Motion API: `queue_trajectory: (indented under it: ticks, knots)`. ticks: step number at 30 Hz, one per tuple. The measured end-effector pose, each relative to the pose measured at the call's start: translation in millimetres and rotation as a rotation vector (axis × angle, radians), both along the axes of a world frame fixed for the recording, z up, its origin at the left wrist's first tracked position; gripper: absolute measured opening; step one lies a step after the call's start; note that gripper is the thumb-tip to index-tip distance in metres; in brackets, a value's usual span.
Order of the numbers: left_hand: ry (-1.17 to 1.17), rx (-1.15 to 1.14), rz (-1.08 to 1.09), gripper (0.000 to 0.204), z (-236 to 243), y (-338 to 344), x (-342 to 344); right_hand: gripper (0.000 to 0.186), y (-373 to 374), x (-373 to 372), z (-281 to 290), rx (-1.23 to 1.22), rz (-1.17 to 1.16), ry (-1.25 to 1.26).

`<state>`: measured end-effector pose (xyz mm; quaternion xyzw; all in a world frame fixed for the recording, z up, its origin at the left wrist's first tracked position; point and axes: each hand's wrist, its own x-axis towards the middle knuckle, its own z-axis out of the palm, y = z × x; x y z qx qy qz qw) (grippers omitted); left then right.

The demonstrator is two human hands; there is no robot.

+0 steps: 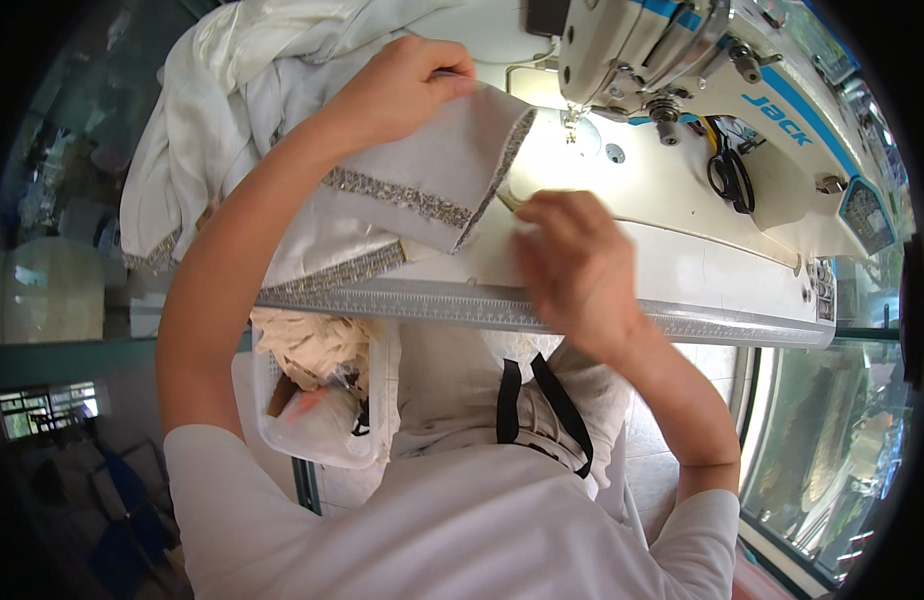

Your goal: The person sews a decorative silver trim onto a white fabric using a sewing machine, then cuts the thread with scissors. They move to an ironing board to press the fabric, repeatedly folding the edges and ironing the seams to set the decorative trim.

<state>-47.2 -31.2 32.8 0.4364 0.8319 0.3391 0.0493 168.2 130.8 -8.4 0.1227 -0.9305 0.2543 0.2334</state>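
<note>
- My left hand pinches the pale cloth by its far edge.
- My right hand, blurred, half-curls just right; I can't tell what it holds.
- The cloth is left of the sewing machine.

Sewing workroom; whether part of a home or a shop, unclear. Contents identifying it: one white-and-blue sewing machine, lamp-lit at the needle, on a pale tabletop; one graduated ruler strip along the front edge; one pair of black-handled scissors beneath the machine's arm; white fabric, heaped, with glittering trim; one plastic bin of crumpled beige scraps, below the tabletop.
</note>
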Motion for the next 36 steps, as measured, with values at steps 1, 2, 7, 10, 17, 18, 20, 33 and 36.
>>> queue_trajectory:
  ticks: [1,2,7,10,17,18,20,33,36]
  knots:
    - [-0.033,0.022,0.008,0.014,2.8,1.8,-4.6,0.028,-7.0,2.9,-2.1,0.063,0.051,0.062]
    - [-0.025,0.020,0.019,0.015,3.8,5.2,-8.4,0.034,-19.4,3.6,-5.8,0.125,0.090,0.031]
    - [0.125,0.013,0.189,0.015,-14.8,40.4,-18.8,0.060,-92.5,-5.8,-16.3,0.164,0.149,0.023]
    - [0.278,-0.200,0.339,0.014,-35.8,49.7,-12.2,0.043,-78.5,7.7,-10.2,-0.054,0.213,0.063]
    - [0.337,-0.053,0.378,0.010,-54.5,49.2,-5.4,0.019,-6.4,-9.8,-2.5,-0.011,-0.209,0.005]
    - [0.353,-0.018,0.377,0.010,-52.8,50.9,-5.1,0.016,-7.8,-16.4,-4.0,-0.005,-0.190,-0.016]
    - [0.464,0.041,0.311,0.010,-43.7,52.1,-3.7,0.012,-12.8,-26.6,-7.0,0.006,-0.130,-0.048]
    - [0.538,-0.129,-0.479,0.044,-16.6,0.5,28.0,0.005,-9.0,-28.8,-5.0,0.050,-0.125,-0.113]
    - [0.584,-0.033,-0.384,0.046,-24.1,-2.8,35.1,0.006,1.1,-26.7,-0.5,0.096,-0.079,-0.101]
